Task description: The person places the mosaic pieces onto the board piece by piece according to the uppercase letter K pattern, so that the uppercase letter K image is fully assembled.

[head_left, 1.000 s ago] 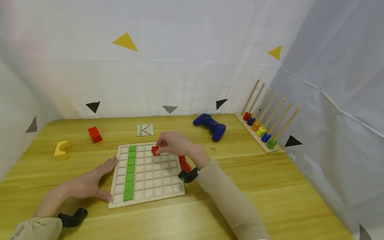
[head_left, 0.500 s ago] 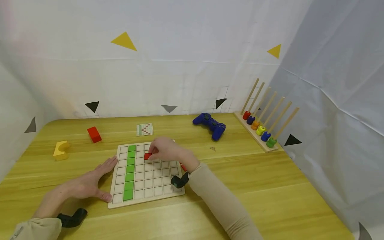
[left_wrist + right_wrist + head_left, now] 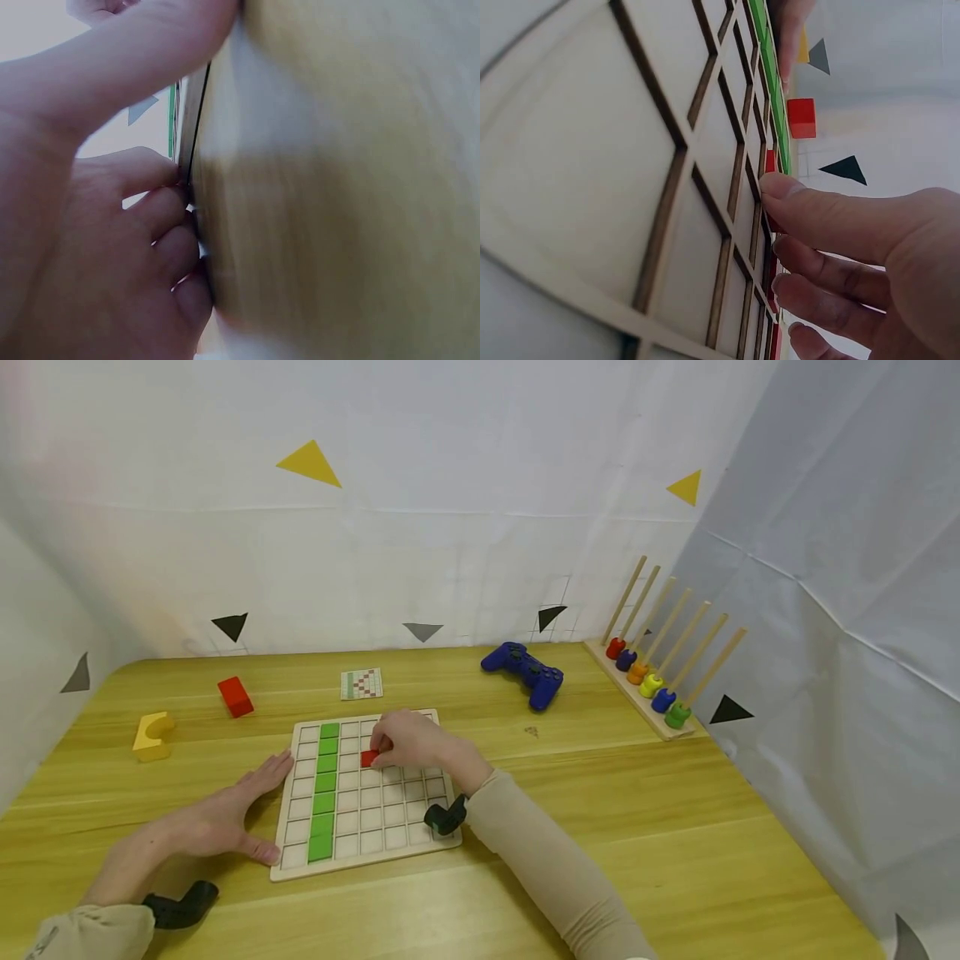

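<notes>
A wooden grid board (image 3: 372, 819) lies on the table, with a column of green square tiles (image 3: 324, 782) in its left part. My right hand (image 3: 423, 745) pinches a red square tile (image 3: 367, 759) over a cell in an upper row, right of the green column. In the right wrist view, thumb and index finger meet at that red tile (image 3: 770, 160); whether it lies fully flat in the cell, I cannot tell. My left hand (image 3: 206, 822) rests at the board's left edge, fingers spread, the thumb touching the lower corner. The right hand hides some cells.
Behind the board lies a small pattern card (image 3: 362, 684). A red block (image 3: 236, 697) and a yellow arch block (image 3: 153, 737) sit at the left. A blue game controller (image 3: 523, 674) and a pegged counting rack (image 3: 651, 685) with colored beads stand at the right.
My right hand has carried the red tile left and toward me, down onto the grid. Loose red tiles right of the board are now hidden behind the right arm. The left hand stays put.
</notes>
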Available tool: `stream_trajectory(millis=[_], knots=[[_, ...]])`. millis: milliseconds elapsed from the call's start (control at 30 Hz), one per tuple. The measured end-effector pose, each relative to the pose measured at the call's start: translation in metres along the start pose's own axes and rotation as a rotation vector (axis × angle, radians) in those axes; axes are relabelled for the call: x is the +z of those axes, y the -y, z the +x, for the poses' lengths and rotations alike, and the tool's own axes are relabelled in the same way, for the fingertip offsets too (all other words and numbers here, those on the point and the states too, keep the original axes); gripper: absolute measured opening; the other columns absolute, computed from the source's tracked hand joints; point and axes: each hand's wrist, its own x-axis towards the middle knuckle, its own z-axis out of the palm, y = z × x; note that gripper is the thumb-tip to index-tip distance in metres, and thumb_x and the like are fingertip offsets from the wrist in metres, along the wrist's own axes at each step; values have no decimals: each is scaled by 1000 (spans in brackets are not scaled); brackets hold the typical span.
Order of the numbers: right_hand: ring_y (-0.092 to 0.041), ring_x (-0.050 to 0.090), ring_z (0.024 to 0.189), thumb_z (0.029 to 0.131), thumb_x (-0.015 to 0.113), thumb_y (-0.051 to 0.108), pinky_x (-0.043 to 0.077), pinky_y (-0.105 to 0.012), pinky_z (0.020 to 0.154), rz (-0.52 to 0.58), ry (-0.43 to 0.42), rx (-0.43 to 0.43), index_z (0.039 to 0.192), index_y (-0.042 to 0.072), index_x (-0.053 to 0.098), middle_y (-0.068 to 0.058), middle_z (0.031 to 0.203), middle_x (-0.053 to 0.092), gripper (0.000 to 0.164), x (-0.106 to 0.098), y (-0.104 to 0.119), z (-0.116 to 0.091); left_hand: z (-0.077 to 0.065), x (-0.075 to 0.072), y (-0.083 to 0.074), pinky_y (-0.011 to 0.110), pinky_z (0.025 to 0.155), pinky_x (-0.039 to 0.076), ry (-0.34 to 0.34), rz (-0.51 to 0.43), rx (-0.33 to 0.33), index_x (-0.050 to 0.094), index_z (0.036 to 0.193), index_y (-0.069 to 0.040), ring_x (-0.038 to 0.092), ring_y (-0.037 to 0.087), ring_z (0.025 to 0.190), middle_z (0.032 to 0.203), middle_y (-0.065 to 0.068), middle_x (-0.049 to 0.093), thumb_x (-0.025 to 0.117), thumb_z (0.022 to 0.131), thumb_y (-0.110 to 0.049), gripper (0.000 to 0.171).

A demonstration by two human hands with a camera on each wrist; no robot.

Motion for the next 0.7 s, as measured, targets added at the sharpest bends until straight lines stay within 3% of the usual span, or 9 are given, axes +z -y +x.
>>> stream_trajectory(millis=[400,700], knots=[[-9,55,80,91,75,29,45,-21,72,6,-13,-8,106,14,73,7,88,63,22,4,0,3,0,-1,-1,77,110,5,6,-10,-1,7,160,-4,-1,62,143,164,29,-4,88,66,-44,131],[-8,55,81,91,75,30,45,-21,73,2,-14,5,107,15,72,9,88,62,22,5,1,1,0,0,-1,77,110,5,7,-9,-1,7,161,-5,-1,62,143,164,28,-4,88,66,-45,131]])
